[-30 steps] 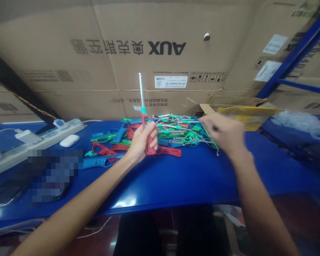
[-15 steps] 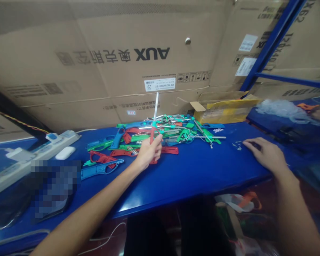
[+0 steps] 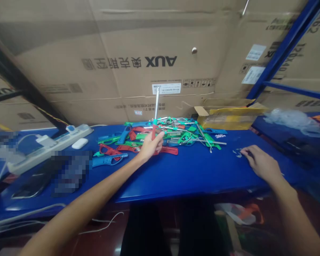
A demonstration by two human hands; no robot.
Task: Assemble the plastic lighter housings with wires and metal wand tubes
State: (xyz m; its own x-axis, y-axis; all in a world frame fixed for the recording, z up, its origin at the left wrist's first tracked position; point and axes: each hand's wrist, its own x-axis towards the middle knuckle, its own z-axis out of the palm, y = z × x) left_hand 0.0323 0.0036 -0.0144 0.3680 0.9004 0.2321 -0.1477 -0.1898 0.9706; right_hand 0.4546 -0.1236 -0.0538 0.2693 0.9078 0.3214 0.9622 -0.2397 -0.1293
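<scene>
My left hand [image 3: 152,145] is closed around the red handle of a long-necked lighter [image 3: 156,106], its silver tube pointing up. Behind and beside it lies a pile of lighter parts [image 3: 186,133]: red, green and blue handle shells, metal tubes, green collars and thin wires. Over at the right, my right hand [image 3: 264,164] rests low on the tabletop with thumb and finger pinched together. Its fingertips are by several tiny pale pieces [image 3: 238,153]; whatever they hold is too small to make out. A blue handle shell [image 3: 110,160] lies nearest the left forearm.
Behind the pile, an open cardboard box [image 3: 229,119] with yellow tape stands against large cartons. A power strip [image 3: 53,145], a white case [image 3: 80,143] and dark phone-like objects [image 3: 40,179] lie on the left. A blue metal post [image 3: 282,53] rises at right.
The view has shifted, so the table's left side shows more. My left hand still holds the lighter upright. My right fingertips have come closer to the tiny pieces. The other person's hand has left view.
</scene>
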